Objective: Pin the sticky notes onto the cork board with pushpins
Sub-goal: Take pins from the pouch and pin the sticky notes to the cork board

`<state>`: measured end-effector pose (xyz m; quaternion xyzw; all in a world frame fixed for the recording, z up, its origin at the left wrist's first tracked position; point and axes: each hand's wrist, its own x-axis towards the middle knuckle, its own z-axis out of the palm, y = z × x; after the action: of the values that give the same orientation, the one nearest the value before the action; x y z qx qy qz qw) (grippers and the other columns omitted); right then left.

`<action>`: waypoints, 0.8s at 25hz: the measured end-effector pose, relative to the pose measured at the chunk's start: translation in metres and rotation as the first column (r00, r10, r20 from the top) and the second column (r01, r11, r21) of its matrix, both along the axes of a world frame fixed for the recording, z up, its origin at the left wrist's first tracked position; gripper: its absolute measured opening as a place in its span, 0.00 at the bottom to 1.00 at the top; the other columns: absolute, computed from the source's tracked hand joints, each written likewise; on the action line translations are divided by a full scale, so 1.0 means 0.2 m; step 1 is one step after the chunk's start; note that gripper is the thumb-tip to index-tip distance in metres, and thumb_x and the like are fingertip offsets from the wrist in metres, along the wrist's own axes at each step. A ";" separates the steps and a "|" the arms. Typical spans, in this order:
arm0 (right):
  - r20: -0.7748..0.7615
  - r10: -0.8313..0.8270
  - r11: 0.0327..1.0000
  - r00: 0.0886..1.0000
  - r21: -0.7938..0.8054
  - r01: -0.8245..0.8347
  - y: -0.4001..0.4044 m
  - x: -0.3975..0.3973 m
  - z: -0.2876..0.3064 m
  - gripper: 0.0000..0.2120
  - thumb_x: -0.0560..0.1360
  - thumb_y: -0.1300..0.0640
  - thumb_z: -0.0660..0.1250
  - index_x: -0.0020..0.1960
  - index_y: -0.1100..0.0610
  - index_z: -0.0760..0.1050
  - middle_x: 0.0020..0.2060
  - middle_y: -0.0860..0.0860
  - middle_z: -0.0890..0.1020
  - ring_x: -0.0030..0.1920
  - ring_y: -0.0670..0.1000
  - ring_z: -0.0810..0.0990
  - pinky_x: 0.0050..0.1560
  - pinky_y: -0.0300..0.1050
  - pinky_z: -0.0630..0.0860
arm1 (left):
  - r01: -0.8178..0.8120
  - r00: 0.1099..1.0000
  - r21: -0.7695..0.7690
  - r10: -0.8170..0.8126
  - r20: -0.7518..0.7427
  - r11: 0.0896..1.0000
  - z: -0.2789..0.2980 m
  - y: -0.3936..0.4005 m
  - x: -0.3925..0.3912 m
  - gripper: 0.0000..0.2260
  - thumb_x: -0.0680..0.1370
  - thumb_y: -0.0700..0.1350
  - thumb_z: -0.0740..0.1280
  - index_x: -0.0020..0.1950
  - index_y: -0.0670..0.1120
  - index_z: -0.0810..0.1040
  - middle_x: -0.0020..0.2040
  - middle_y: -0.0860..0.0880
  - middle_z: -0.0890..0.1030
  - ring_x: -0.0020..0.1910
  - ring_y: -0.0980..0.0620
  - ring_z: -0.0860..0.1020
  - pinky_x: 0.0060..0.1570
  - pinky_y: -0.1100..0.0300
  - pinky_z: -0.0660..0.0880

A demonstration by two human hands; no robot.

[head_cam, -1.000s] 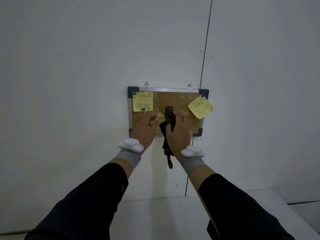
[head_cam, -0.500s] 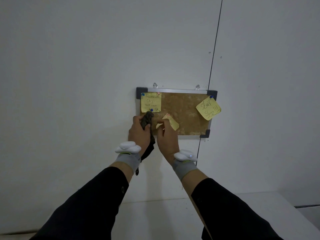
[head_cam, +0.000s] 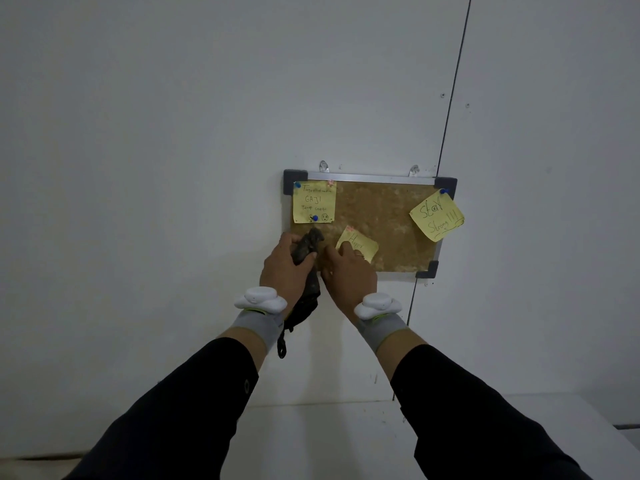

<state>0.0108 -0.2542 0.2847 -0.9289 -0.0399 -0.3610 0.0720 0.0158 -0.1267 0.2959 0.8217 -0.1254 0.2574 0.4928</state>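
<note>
My left hand (head_cam: 287,268) grips a dark pouch (head_cam: 306,249), fingers curled round it, probably keeping pushpins within reach. My right hand (head_cam: 348,271) presses the third sticky note (head_cam: 360,242) against the cork board (head_cam: 388,230), low and left of centre, so it stays put for pinning; whether those fingers pinch a pin I cannot tell. 2 notes already hang: 1 upper left (head_cam: 314,201), 1 tilted at the right edge (head_cam: 437,214).

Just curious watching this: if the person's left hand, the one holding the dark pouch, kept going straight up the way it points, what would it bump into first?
Probably the blue pushpin at the bottom of the upper-left sticky note, just above the left hand and its dark pouch. Depth is unclear.
</note>
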 end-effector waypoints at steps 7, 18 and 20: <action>0.204 -0.041 0.997 0.978 0.079 0.025 -0.15 -0.04 0.01 0.04 0.70 0.66 0.66 0.41 0.62 0.72 0.35 0.59 0.78 0.31 0.60 0.76 0.28 0.44 0.62 | -0.022 0.998 -0.120 0.029 0.061 0.993 0.04 -0.18 0.04 0.10 0.74 0.52 0.69 0.48 0.48 0.74 0.44 0.53 0.78 0.43 0.52 0.75 0.44 0.62 0.68; 0.286 0.029 0.980 0.958 0.179 -0.083 -0.21 0.01 -0.04 0.02 0.74 0.63 0.64 0.45 0.61 0.73 0.37 0.58 0.79 0.29 0.58 0.76 0.27 0.41 0.60 | 0.026 0.986 -0.231 0.014 0.169 0.973 -0.01 -0.33 0.15 0.07 0.73 0.38 0.68 0.37 0.42 0.71 0.38 0.43 0.75 0.39 0.47 0.72 0.39 0.57 0.67; 0.300 0.026 0.976 0.954 0.199 -0.089 -0.21 0.01 -0.05 0.06 0.75 0.61 0.63 0.49 0.61 0.75 0.40 0.57 0.80 0.30 0.58 0.77 0.27 0.40 0.60 | 0.028 0.987 -0.208 0.005 0.158 0.978 -0.06 -0.34 0.15 0.08 0.73 0.37 0.67 0.36 0.43 0.70 0.37 0.45 0.74 0.38 0.49 0.71 0.38 0.59 0.65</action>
<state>0.0119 -0.2964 0.2743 -0.8501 -0.0390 -0.4955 0.1737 0.0460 -0.1944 0.2842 0.7414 -0.1409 0.3306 0.5667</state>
